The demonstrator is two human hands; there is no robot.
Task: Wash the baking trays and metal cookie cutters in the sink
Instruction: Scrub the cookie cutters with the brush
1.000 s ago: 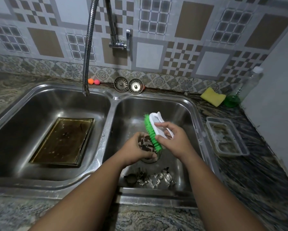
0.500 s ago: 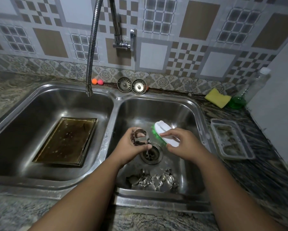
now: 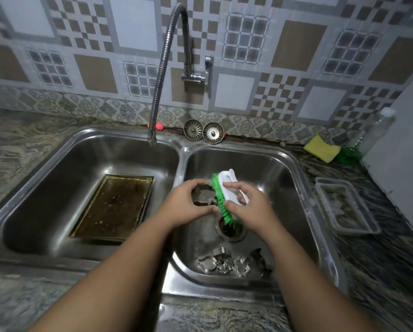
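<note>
A: Since the left hand (image 3: 188, 207) grips the cookie cutter (image 3: 201, 196) by its rim alone above the drain (image 3: 230, 230), wet metal could slip under the brush (image 3: 224, 195) and drop.

B: Agreed. The right hand (image 3: 246, 207) is closed around the brush's white handle, bristles pressed sideways against the cutter, so too hard a stroke would cause that.

A: The cutter's opening faces up toward the camera. Its long axis is hard to tell; the brush's runs away from the person.

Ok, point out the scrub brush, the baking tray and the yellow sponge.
scrub brush (image 3: 228, 188), head view, on its white back.
baking tray (image 3: 114, 207), head view, on its dirty floor.
yellow sponge (image 3: 321, 148), head view, on its top face.
</note>
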